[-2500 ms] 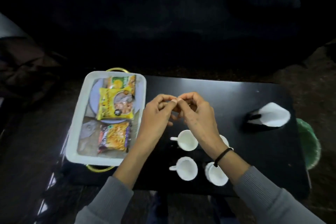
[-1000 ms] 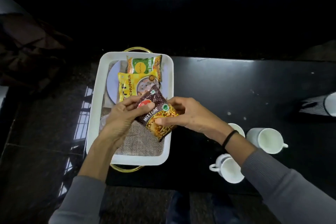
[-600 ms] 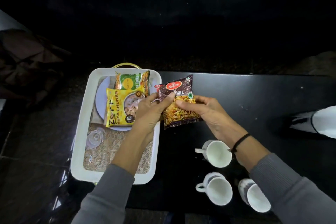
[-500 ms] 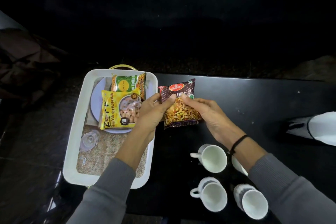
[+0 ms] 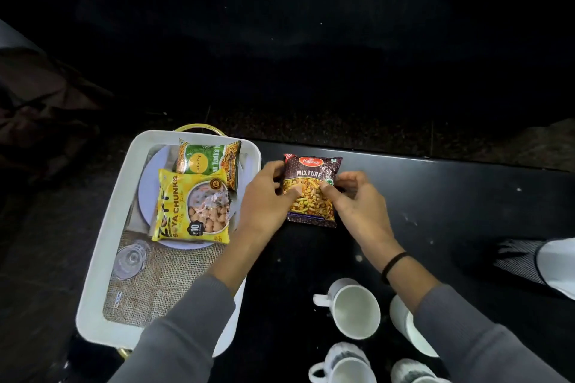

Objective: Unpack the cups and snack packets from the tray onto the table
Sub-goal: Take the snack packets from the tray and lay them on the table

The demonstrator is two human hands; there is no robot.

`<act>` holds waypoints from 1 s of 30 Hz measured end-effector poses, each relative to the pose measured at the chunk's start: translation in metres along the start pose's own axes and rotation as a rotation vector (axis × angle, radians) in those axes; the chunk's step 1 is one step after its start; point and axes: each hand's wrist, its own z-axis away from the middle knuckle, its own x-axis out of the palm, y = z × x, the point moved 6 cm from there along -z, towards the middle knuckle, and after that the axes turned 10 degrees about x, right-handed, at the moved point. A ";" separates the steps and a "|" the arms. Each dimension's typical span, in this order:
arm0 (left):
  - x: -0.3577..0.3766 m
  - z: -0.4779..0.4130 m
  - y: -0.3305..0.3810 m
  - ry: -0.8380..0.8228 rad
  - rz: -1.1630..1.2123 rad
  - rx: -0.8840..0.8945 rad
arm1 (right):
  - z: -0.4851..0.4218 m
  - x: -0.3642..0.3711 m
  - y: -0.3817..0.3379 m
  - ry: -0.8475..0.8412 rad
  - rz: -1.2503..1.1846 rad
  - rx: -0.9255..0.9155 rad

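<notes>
A dark brown mixture packet point(image 5: 312, 190) lies flat on the black table point(image 5: 451, 211), just right of the white tray point(image 5: 109, 227). My left hand point(image 5: 264, 199) pinches its left edge and my right hand point(image 5: 354, 202) pinches its right edge. In the tray, a yellow soya chunks packet point(image 5: 193, 207) rests on a pale plate point(image 5: 146, 196), with a green packet point(image 5: 210, 160) behind it. Several white cups stand near the table's front edge, the nearest to my hands being a mug point(image 5: 351, 308); my right sleeve partly hides another.
A clear glass lid or small dish point(image 5: 130, 260) lies on the tray's burlap liner point(image 5: 161, 283). A black and white holder point(image 5: 535, 261) sits at the table's right edge. The tray has gold handles at both ends. Dark floor surrounds the table.
Both hands took the mixture packet out of the tray, carried it right over the rim and brought it down flat onto the table beside the tray.
</notes>
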 end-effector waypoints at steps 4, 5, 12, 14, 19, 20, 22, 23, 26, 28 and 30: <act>0.007 0.011 0.003 -0.053 -0.148 0.112 | 0.003 0.004 -0.004 0.024 0.122 -0.146; 0.007 0.012 0.002 -0.060 -0.150 0.109 | 0.003 0.005 -0.005 0.023 0.134 -0.146; 0.005 0.012 0.006 -0.048 -0.162 0.109 | 0.007 0.006 -0.013 0.094 0.208 -0.151; 0.000 0.016 0.007 -0.027 -0.177 0.131 | 0.015 0.010 -0.022 0.096 0.229 -0.175; -0.036 0.027 -0.004 0.094 -0.142 0.155 | 0.033 0.041 -0.058 0.021 0.279 -0.272; -0.046 0.028 -0.009 0.119 -0.132 0.144 | 0.036 0.051 -0.065 -0.009 0.281 -0.293; -0.065 0.032 -0.018 0.176 -0.143 0.122 | 0.041 0.072 -0.075 -0.068 0.281 -0.342; -0.078 0.035 -0.025 0.227 -0.164 0.116 | 0.044 0.085 -0.079 -0.101 0.299 -0.375; -0.115 0.051 -0.043 0.416 -0.265 0.083 | 0.052 0.126 -0.088 -0.217 0.369 -0.441; -0.132 0.062 -0.060 0.488 -0.297 0.027 | 0.054 0.149 -0.090 -0.273 0.392 -0.441; -0.142 0.069 -0.087 0.474 -0.312 -0.134 | 0.056 0.164 -0.092 -0.284 0.387 -0.437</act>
